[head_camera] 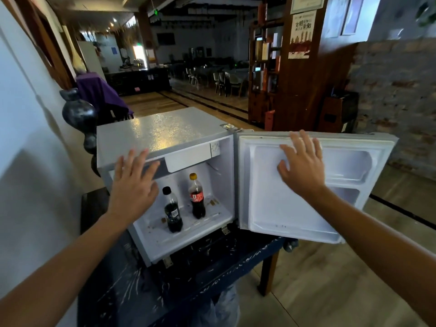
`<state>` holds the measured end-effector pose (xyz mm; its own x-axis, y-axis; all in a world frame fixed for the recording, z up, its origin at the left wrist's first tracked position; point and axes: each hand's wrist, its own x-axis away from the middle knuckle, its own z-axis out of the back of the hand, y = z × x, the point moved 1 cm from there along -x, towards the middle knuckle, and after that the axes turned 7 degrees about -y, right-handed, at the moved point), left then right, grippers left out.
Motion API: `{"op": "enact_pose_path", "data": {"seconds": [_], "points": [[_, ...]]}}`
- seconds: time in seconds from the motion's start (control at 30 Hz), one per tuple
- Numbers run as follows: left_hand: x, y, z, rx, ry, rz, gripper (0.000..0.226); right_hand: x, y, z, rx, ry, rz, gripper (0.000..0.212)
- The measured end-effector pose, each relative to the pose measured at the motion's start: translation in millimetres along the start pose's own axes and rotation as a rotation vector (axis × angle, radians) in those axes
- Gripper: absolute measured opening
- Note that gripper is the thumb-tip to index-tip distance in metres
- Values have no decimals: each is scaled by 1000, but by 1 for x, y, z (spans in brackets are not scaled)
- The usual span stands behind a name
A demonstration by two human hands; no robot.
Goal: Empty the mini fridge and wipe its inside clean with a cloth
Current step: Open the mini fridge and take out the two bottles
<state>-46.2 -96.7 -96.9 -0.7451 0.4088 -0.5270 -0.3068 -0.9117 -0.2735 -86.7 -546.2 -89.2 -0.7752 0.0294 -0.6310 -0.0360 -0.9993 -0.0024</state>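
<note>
Mini fridge [165, 131] sits on a dark paint-flecked table [132, 279] against the left wall, door [304, 185] swung fully open to the right, inner liner facing the camera. Left hand [134, 185] hovers at the near left of the cabinet opening, fingers spread and straight, gripping nothing; contact with the upper front edge cannot be confirmed. Right hand [303, 166] lies flat on the upper inner face of the door, fingers straight and splayed, nothing held. Contents: two cola bottles upright on the fridge floor, apart from each other. Black-capped bottle [173, 211] stands nearer and to the left; yellow-capped bottle with red label [197, 197] stands farther back and to the right. Brownish spots and crumbs visible on the white floor around them. No cloth in view. Judgement: emptying not yet begun. Both bottles look nearly full of dark liquid, so moderately heavy for their size; plastic walls stiff enough while capped, not fragile. Possibly cold and damp, hence slippery. Best hold is a full wrap around the waist or just below the shoulder, lifted out forward under the freezer compartment [188, 159]. Door shelves [349, 171] appear empty. The liner is rigid smooth plastic and should wipe easily.
</note>
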Motion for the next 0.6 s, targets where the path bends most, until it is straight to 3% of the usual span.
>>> {"op": "enact_pose_path", "data": {"seconds": [0.1,0.2,0.27,0.37,0.6], "points": [[26,27,-23,31,-47,3,54,26,-49,-18,-110,32,245,42],[50,50,-43,143,-91,58,66,54,-90,-51,-197,-21,566,40],[62,61,-57,164,-122,72,71,69,-109,-78,-264,-76,659,42],[74,69,-82,174,-188,154,77,77,-130,-122,-314,-162,654,47],[77,65,-137,102,-374,353,76,40,-168,-203,-302,-381,421,71]]}}
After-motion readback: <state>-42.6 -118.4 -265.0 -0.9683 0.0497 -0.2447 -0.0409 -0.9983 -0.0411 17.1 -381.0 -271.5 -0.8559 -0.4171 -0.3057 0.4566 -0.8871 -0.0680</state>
